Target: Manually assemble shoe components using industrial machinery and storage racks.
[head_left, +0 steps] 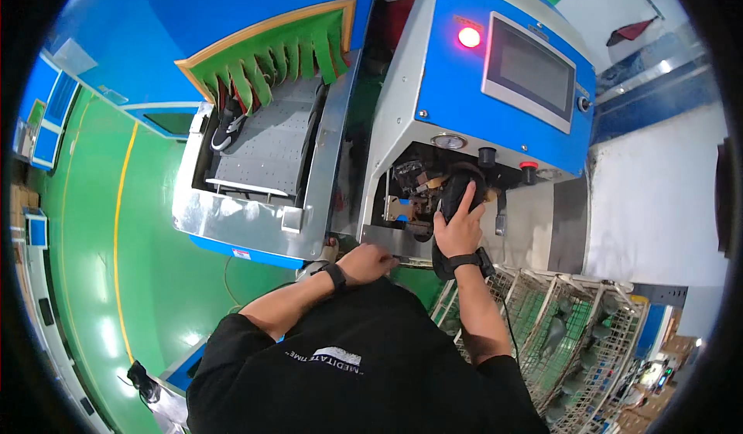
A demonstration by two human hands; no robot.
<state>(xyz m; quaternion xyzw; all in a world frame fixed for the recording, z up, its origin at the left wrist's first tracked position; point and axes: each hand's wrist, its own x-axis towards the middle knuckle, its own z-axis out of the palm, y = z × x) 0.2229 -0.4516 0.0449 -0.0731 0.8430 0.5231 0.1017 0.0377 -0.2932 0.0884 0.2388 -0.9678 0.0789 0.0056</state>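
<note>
My right hand (458, 231) grips a black shoe (462, 194) from its near side, the fingers pressed along it. The shoe stands in the work opening of a blue and white machine, against dark metal clamping parts (418, 202); its far end is partly hidden in shadow. My left hand (367, 264) rests by the metal lower edge (396, 240) of that opening. Its fingers are curled, and whether anything is inside them is hidden. Each wrist carries a black band.
A touchscreen (530, 70), a lit red lamp (469, 37), a gauge (448, 141) and a red button (529, 168) sit on the machine. At left, a black-and-white shoe (227, 127) lies on a conveyor (271, 144) under green flaps (267, 66). Wire racks (569, 314) stand at right.
</note>
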